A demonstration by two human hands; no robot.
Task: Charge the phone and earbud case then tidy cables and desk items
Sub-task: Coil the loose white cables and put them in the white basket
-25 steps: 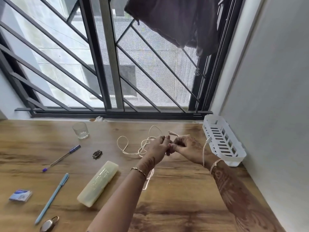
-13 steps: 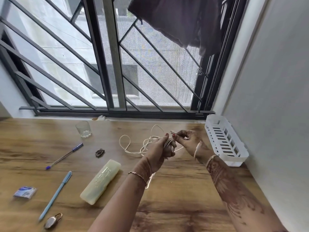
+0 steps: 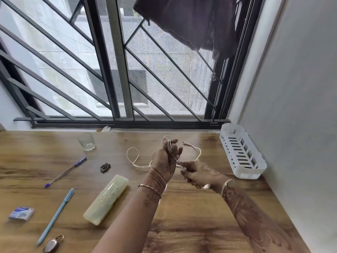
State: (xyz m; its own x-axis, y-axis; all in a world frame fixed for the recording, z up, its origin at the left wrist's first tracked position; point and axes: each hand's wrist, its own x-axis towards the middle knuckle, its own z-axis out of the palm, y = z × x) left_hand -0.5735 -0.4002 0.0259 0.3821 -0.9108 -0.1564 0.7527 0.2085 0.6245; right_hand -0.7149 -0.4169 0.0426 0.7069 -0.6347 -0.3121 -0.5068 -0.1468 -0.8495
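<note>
Cable-tidying stage, by my read. No phone or earbud case shows anywhere in the frame.

Handling: the white charging cable [image 3: 200, 152] looks light, thin and limp. It should bend freely and spring out of a coil if let go, with nothing fragile but the plug end. I judge the best hold is the one in use, a pinch on the running strand close to the coil with the turns kept snug. The plug tip is best left alone until the last turn.

Right hand [image 3: 198, 172], just right of centre and the nearer of the two: fingers curled and pinching the strand between thumb and fingertips. The back of the hand faces up and the wrist is low over the wooden desk [image 3: 191, 221].

Left hand [image 3: 166, 159], centre frame and just beyond: held upright with its fingers close together. Several turns of cable are wound round them, so it holds the coil as a spool. I cannot tell where the thumb lies.

Beyond the hands the slack lies on the desk, one loop to their left. An arc to their right ends in the plug, above the right hand.

Far right, against the wall, a white slotted basket [image 3: 255, 172] stands well apart from the cable, a likely place for the finished coil.
</note>
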